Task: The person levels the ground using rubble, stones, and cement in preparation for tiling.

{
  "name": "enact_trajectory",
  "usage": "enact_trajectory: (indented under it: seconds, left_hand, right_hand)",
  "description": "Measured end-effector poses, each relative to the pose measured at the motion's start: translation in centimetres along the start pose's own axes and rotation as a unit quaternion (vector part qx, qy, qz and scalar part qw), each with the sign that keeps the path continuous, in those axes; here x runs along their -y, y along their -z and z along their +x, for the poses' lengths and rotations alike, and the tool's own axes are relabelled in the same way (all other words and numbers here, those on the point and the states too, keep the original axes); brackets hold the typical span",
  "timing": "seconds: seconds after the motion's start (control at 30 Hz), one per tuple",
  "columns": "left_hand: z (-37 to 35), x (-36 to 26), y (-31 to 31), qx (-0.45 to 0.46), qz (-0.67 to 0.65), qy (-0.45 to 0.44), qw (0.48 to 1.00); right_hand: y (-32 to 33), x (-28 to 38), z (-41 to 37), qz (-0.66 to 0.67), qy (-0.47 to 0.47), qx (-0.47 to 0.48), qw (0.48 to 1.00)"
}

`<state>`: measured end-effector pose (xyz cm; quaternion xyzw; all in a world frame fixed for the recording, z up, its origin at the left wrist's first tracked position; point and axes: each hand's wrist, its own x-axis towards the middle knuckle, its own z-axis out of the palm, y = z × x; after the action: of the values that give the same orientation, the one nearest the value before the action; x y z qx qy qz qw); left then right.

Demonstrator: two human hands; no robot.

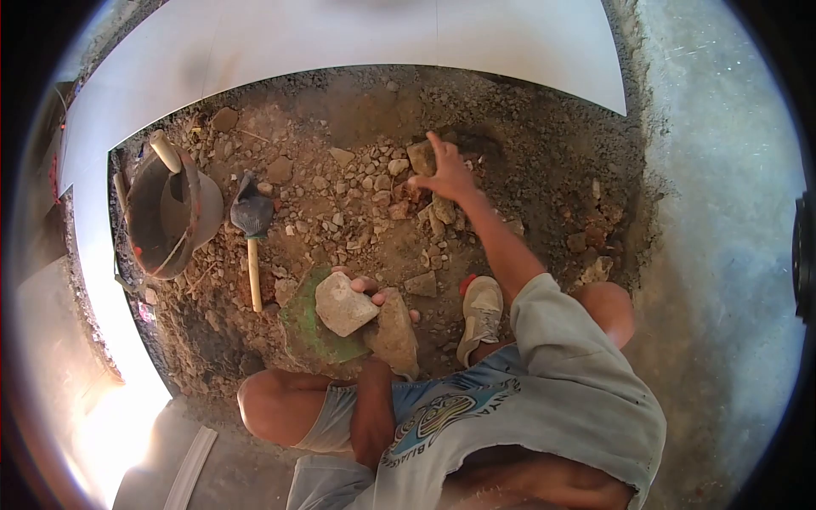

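I crouch over a pit of earth and rubble (357, 195). My left hand (374, 293) is low in the middle, holding a pale angular stone (342, 303), with a larger brown stone (396, 337) against it on the right. My right hand (448, 177) is stretched forward over the rubble with its fingers spread. Its index finger and thumb lie around a tan stone (421, 157), touching it. Whether that stone is lifted cannot be told.
A dark bucket (170, 212) lies tilted at the left of the pit, with a hammer (252, 223) and its wooden handle beside it. White floor tiles (357, 38) border the pit at the back and left. Bare concrete (722, 255) lies to the right. My shoe (481, 310) rests in the dirt.
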<state>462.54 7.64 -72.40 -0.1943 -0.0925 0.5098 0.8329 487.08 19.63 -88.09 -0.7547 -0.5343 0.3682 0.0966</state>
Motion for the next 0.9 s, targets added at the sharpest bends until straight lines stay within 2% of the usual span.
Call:
enact_trajectory:
  seconds: [0.13,0.23,0.27,0.37,0.4,0.5,0.6,0.7,0.77,0.8,0.87,0.9]
  left_hand:
    - [0.0,0.0,0.4,0.005,0.006,0.008,1.0]
    - [-0.7,0.1,0.1,0.017,0.034,0.019,0.999]
    - [-0.6,0.1,0.2,0.031,0.042,0.023,0.998]
    - [-1.1,-0.2,0.6,0.027,0.031,0.025,0.999]
    - [-1.2,-0.4,0.8,0.024,0.026,0.019,0.999]
    - [-1.8,-0.3,1.4,0.01,0.016,0.0,1.0]
    - [-1.1,-0.4,1.6,0.012,0.019,-0.004,1.0]
    - [-0.9,-0.3,1.7,0.015,0.008,-0.002,1.0]
    - [-0.3,-0.3,2.1,0.029,0.014,0.003,0.999]
    - [-0.3,-0.2,2.1,0.026,0.014,0.001,1.0]
    - [-0.3,-0.2,1.8,0.019,0.019,-0.002,1.0]
    - [-0.5,-0.2,1.7,0.024,0.02,-0.005,0.999]
  right_hand:
    - [-1.9,2.2,1.1,-0.048,-0.108,0.001,0.993]
    - [-0.4,-0.6,3.2,0.034,-0.08,0.06,0.994]
    - [0.5,-0.3,3.0,0.043,-0.082,0.048,0.995]
    - [-0.8,-4.5,3.2,0.122,-0.003,-0.015,0.992]
    - [1.2,-3.1,1.1,0.302,-0.053,0.005,0.952]
    - [3.4,-1.2,-4.7,0.533,-0.091,-0.05,0.84]
    - [4.3,-1.2,-8.7,0.749,0.004,0.029,0.662]
    - [5.2,-0.8,-9.8,0.846,0.012,0.094,0.525]
    - [6.2,0.3,-9.8,0.709,-0.114,0.088,0.69]
    - [6.3,0.9,-9.8,0.625,-0.175,0.084,0.756]
    - [5.0,1.7,-10.0,0.442,-0.198,0.081,0.871]
    - [4.0,1.8,-10.3,0.342,-0.207,0.08,0.913]
